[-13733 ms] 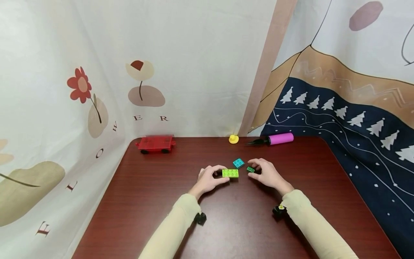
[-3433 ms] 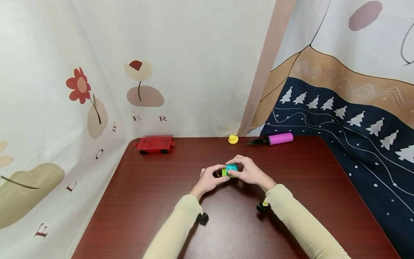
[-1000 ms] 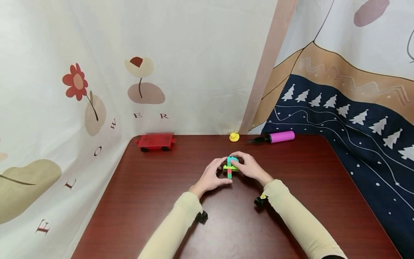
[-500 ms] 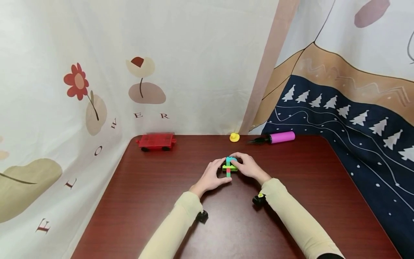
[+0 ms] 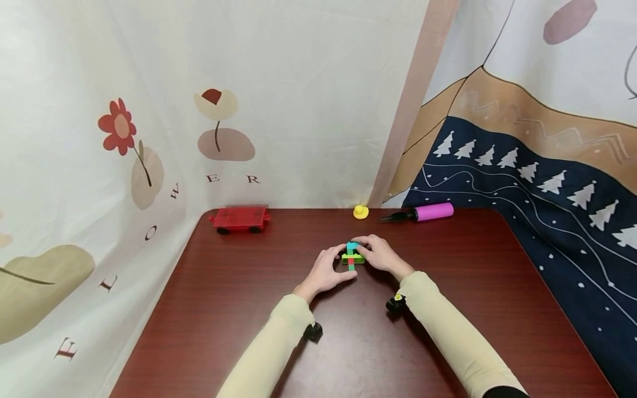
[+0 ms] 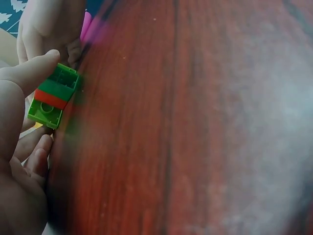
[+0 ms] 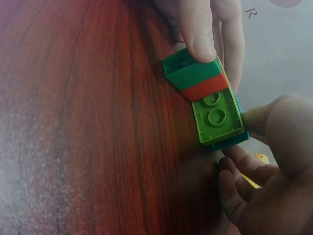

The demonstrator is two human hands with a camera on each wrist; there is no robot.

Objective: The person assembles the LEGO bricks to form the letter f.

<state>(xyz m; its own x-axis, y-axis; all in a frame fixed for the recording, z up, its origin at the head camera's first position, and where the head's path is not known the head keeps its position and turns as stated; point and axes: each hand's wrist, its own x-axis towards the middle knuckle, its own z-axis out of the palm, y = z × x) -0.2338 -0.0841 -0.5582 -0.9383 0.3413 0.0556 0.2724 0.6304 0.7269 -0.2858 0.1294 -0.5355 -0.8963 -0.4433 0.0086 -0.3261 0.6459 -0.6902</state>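
Observation:
Several toy building bricks are joined into one piece, held between both hands above the table. A lime green brick [image 7: 220, 120] shows its hollow underside in the right wrist view. A red brick [image 7: 205, 88] and a green brick [image 7: 190, 73] stack out from that underside; teal brick [image 5: 352, 245] sits on the opposite side. My left hand [image 5: 324, 272] grips the piece, its thumb [image 6: 34, 71] against the green brick. From the right, my right hand [image 5: 380, 255] pinches the lime and teal end. Fingers partly hide the teal part.
A red toy wagon [image 5: 240, 219] stands at the table's back left. Along the back edge are a yellow rubber duck [image 5: 360, 212] and a pink-and-black hand pump [image 5: 434, 212]. Printed curtains hang behind the brown table [image 5: 348, 342].
Earlier the left hand held the lime brick, with teal and dark green bricks loose on the table; these are now joined with a red one. Over the last second, the right hand has shifted slightly left.

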